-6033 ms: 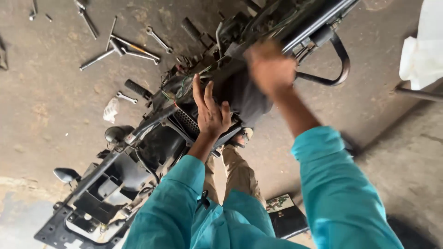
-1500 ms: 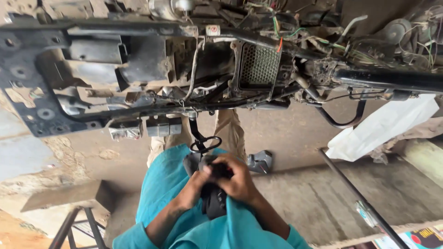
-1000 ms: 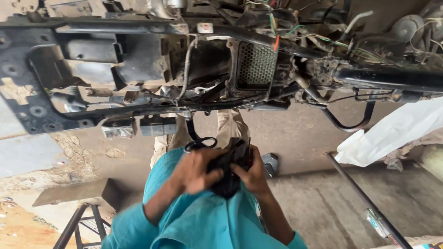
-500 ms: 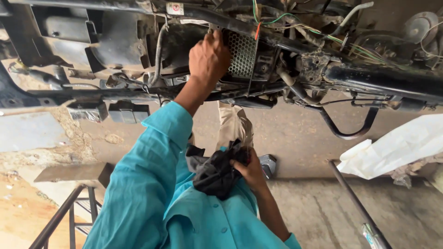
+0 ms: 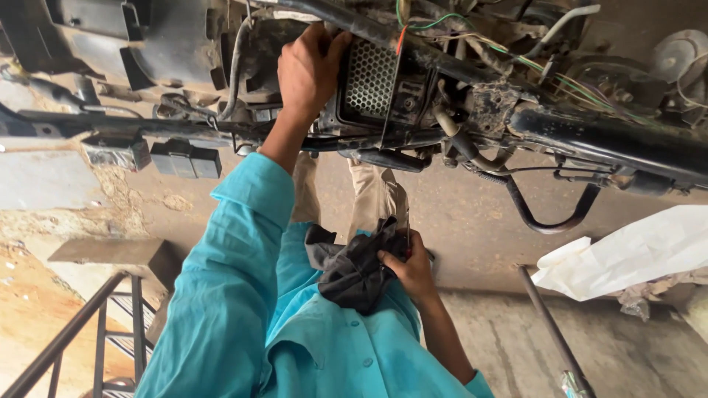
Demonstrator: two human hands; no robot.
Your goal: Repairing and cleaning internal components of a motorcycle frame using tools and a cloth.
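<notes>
My left hand (image 5: 308,70) reaches out to a stripped motorcycle frame (image 5: 605,136). Its fingers curl over the left edge of a black box with a honeycomb mesh face (image 5: 371,77), just under a black frame tube. My right hand (image 5: 411,267) stays close to my chest, closed on a crumpled dark rag (image 5: 355,273) that rests against my teal shirt. Something thin and dark sticks up from that fist, too small to tell what. Coloured wires (image 5: 442,26) run along the frame above the mesh box.
A curved black bracket (image 5: 549,217) hangs off the frame at the right. White crumpled sheeting (image 5: 627,254) lies on the concrete floor beside a thin metal rod (image 5: 549,332). A dark metal stand with rungs (image 5: 88,339) is at the lower left.
The left hand left the rag and went out to the frame, settling on the mesh box. The right hand kept the rag at my chest. The camera moved closer to the frame.
</notes>
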